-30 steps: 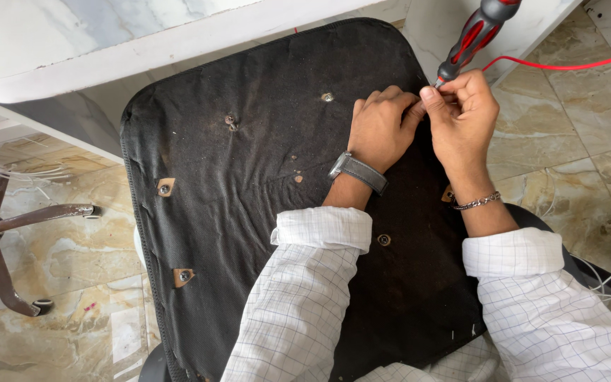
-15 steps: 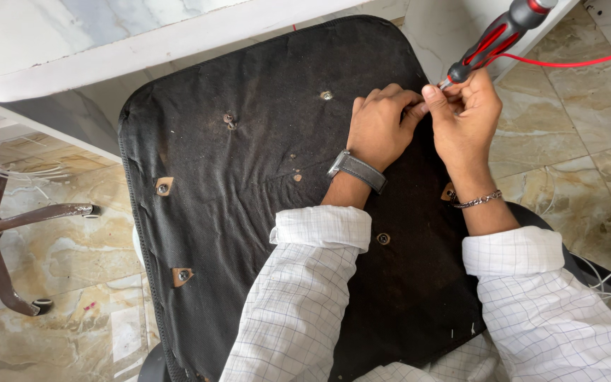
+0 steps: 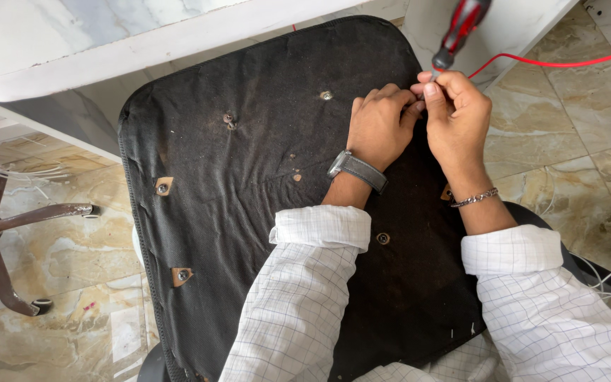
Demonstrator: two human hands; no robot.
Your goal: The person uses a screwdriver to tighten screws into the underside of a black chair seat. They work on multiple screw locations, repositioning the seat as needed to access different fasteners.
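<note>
A black fabric-covered chair seat (image 3: 263,184) lies underside up across my lap. My right hand (image 3: 457,117) pinches the shaft of a red-and-black-handled screwdriver (image 3: 457,35) just below the handle, and the tool stands nearly upright over the seat's far right edge. My left hand (image 3: 380,127), with a grey-strapped watch (image 3: 356,170) on the wrist, rests on the seat with curled fingers that meet my right fingertips at the shaft. The screwdriver's tip and anything under my fingers are hidden. One screw (image 3: 327,95) sits left of my left hand, another (image 3: 383,238) by my cuff.
Two brown corner brackets (image 3: 164,187) (image 3: 182,275) with screws sit along the seat's left side. A white marble-topped desk edge (image 3: 107,49) runs behind. A metal chair base (image 3: 1,226) stands on the floor at left. A red cable (image 3: 553,64) trails at upper right.
The screwdriver handle swung to the right, then back left to a more upright tilt. Both hands stayed at the same spot on the seat.
</note>
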